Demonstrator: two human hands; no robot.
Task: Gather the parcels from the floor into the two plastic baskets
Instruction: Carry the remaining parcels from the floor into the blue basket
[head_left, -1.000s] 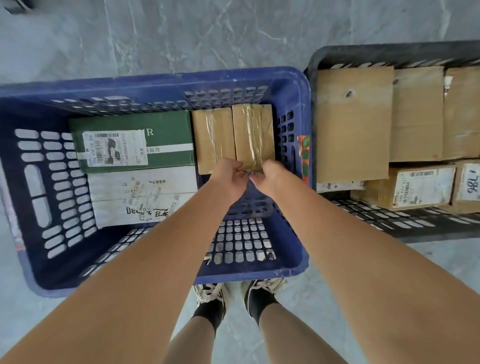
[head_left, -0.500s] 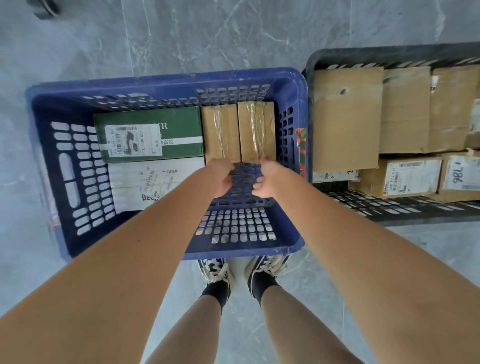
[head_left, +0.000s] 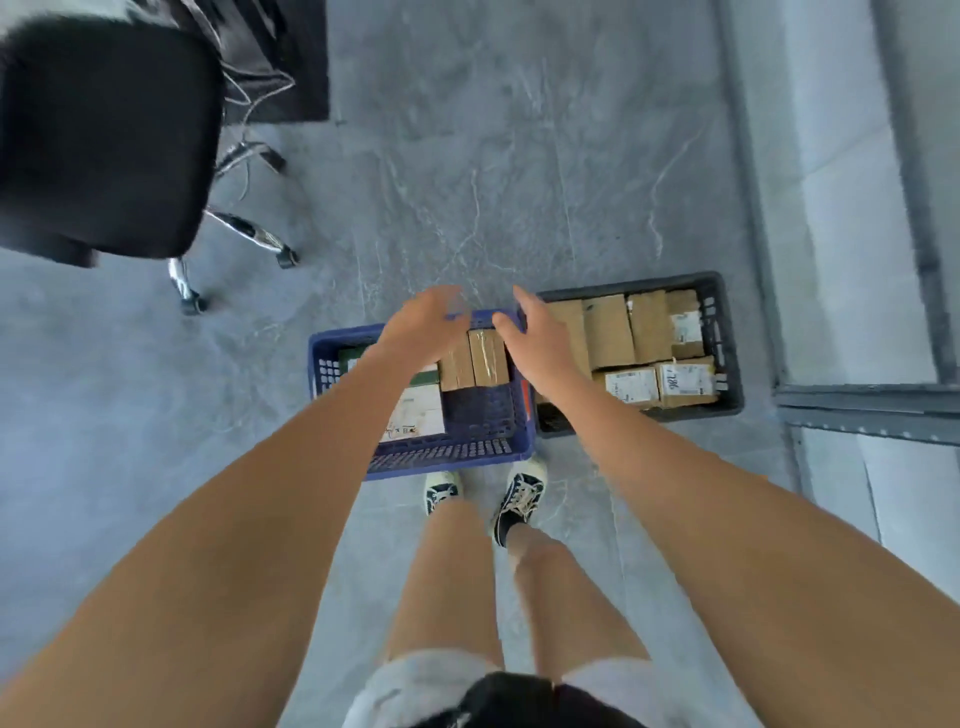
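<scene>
— So, which step is this?

— Between parcels, I'd say. The left hand (head_left: 423, 325) and right hand (head_left: 530, 332) both hang over the baskets with fingers spread loose, holding nothing. The blue basket (head_left: 452, 457) sits on the left, just past the shoes (head_left: 519, 499), with two taped brown parcels (head_left: 474, 359) side by side at its far right and white-labelled ones (head_left: 418, 415) to their left. Its near part is bare. The black basket (head_left: 727, 343) touches it on the right, packed with cardboard boxes (head_left: 608, 330).

— And next?

— Probably finding another parcel. I see none on the floor (head_left: 519, 182) from here, only a chair (head_left: 104, 140) far left, so turning to look comes first, or the job may be nearly done.

— What's changed?

— A second ago both hands were down in the blue basket, pinching the near end of the right-hand brown parcel. Now they've let go and lifted, the person has straightened up, and the baskets look much farther below.
</scene>
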